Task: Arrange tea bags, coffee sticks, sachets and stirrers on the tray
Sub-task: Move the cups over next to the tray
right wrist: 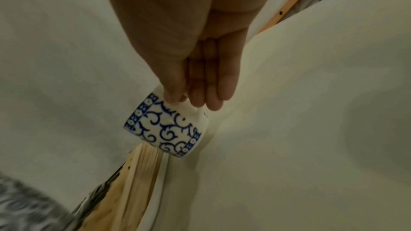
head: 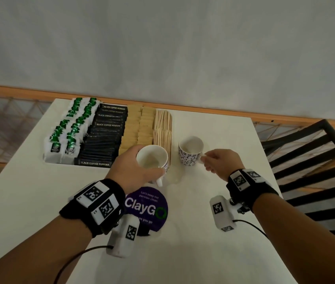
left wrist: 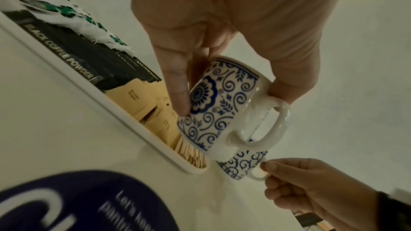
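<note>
Filling the tray: a shallow white rectangular tray (head: 46, 158) sits at the far left of the white table (head: 213, 232), packed in rows.
Leftmost rows: white paper tea bags with green tags (head: 70, 128), two columns of them.
Next row: black coffee sticks printed "BLACK COFFEE POWDER" (head: 105, 140), stacked overlapping.
Next rows: tan paper sachets (head: 140, 124), two columns.
Tray's right edge: pale wooden stirrers (head: 163, 124), lying lengthwise in bundles.
Left hand: the left hand (head: 130, 169) clasps a white mug with blue floral scrollwork (left wrist: 219, 104) from the top — thumb on one side, fingers over the rim on the other, handle pointing back toward the person. The mug hangs tilted above the tray's near right corner, clear of the table.
Table sticker: a round purple "ClayGo" sticker (head: 148, 210) lies on the table just below that hand.
Second mug: a smaller white cup with blue swirl pattern (head: 190, 153) stands just right of the tray, beside the stirrers.
Right hand: the right hand (head: 221, 162) pinches this cup's handle between thumb and forefinger — the other fingers extend loosely.
Far right: a black slatted chair (head: 314, 160) stands beside the table.
</note>
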Motion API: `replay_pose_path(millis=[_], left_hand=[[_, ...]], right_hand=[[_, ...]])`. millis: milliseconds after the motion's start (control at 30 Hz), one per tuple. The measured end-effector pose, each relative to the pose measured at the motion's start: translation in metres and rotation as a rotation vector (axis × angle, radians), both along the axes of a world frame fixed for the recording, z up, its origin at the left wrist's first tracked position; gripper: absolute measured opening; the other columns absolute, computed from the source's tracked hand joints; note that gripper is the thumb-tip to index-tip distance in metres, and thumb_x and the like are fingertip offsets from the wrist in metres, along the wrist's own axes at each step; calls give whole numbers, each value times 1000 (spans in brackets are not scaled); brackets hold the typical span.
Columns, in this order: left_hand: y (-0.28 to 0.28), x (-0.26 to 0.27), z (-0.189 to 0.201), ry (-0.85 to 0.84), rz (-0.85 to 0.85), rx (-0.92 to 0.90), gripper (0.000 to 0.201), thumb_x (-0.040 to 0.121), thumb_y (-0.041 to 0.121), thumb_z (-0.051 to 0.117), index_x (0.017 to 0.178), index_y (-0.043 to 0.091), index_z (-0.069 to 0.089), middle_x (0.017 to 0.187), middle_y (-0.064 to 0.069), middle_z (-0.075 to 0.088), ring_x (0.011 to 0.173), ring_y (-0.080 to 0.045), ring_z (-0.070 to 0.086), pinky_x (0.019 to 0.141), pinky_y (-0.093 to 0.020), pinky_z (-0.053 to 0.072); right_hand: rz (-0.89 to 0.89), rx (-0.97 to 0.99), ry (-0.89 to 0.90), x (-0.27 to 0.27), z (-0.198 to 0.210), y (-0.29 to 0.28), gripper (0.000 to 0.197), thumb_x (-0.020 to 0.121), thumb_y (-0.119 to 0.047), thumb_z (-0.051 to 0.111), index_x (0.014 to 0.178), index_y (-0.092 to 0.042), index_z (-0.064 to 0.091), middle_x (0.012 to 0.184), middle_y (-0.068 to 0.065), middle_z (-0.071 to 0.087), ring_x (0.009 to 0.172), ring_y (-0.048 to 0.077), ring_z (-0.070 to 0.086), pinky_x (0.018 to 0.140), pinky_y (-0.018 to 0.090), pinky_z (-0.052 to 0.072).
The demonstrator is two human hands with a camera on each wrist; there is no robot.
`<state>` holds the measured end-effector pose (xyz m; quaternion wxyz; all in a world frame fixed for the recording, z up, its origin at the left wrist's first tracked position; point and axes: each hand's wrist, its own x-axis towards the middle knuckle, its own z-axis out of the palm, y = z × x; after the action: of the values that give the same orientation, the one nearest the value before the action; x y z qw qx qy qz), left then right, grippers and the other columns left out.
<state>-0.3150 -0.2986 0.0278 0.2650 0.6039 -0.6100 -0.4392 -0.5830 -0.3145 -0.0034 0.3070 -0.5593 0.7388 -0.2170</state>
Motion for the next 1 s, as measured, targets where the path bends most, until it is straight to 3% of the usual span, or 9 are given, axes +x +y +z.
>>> replay_pose_path(millis=[100,267,400,600,767,1000], left_hand=[[-18,3,4,6,3,-5,55,65,30,85,109,33,52,99,14,58,83,-4,56,47,-6,42],[-41,8,2,-58,15,-21,66,61,41,85,118,35,52,103,15,59,88,-5,57,69,-23,49],[-50,10,-3,-51,18,-23,71,58,42,86,121,34,53,104,14,60,90,-7,59,72,-28,54],[-53,2,-10,-41,-4,-20,69,56,43,85,118,37,53,102,16,61,88,-5,60,71,-25,52],[-55,-10,-11,-40,-29,-29,69,56,45,85,117,38,53,102,16,61,89,-5,60,70,-25,53],[-54,-23,-9,-42,-45,-51,66,57,48,84,114,39,53,101,18,61,88,-5,60,73,-32,57]], right_hand=[[-13,-59,61,0,-2,-45,21,92,-31,57,95,-16,71,72,-3,68,70,13,63,70,26,49],[-42,-100,128,2,-8,-103,25,94,-30,52,97,-13,70,76,-1,66,79,17,63,71,25,43],[-42,-114,149,7,-18,-130,27,94,-31,51,93,-12,70,75,0,66,78,19,63,70,26,43],[-70,-124,93,3,-29,-145,25,94,-31,52,96,-14,69,78,0,69,82,21,66,80,31,50],[-43,-146,94,-1,-31,-144,25,94,-29,51,98,-14,70,76,-1,67,74,15,62,72,25,44],[-62,-152,56,-2,-27,-140,28,95,-25,51,113,-12,68,81,2,67,75,15,61,75,23,43]])
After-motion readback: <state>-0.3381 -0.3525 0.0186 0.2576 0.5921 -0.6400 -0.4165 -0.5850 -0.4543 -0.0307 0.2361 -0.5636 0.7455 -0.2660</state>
